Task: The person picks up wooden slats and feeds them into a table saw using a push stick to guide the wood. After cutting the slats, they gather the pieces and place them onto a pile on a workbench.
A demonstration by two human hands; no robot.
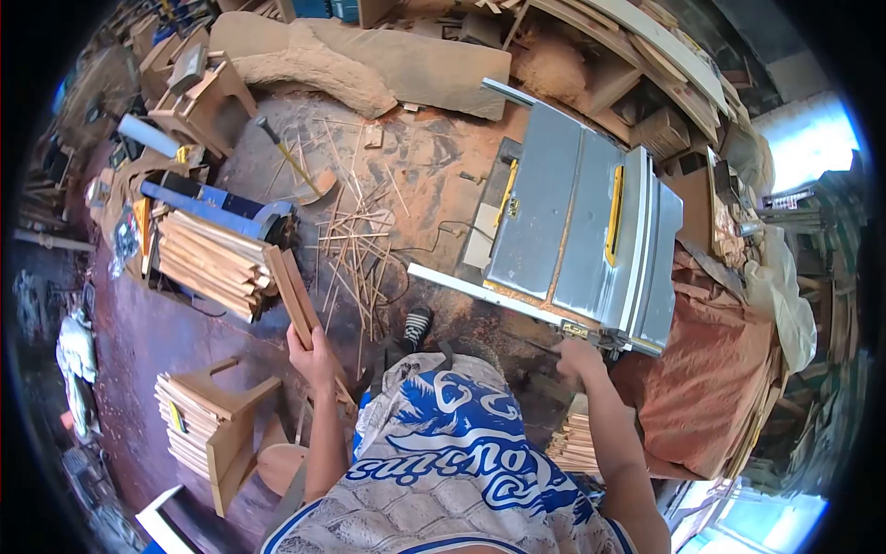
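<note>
My left hand (315, 358) is wrapped round a narrow wooden board (293, 294), which stands up at a slant in front of me. Just beyond its far end lies a stack of similar boards (205, 261) beside a blue machine (217, 198). At the front edge of the grey table saw (535, 203), my right hand (579, 360) is closed near the front rail. A thin dark thing sticks out on its left side, too small to name. A yellow strip (615, 218) lies along the saw's fence.
Thin offcut strips (355, 245) litter the dusty floor between the blue machine and the saw. More boards are stacked on a wooden stool (221, 434) at left and in a pile (576, 439) by my right arm. A reddish cover (688, 369) drapes things at right.
</note>
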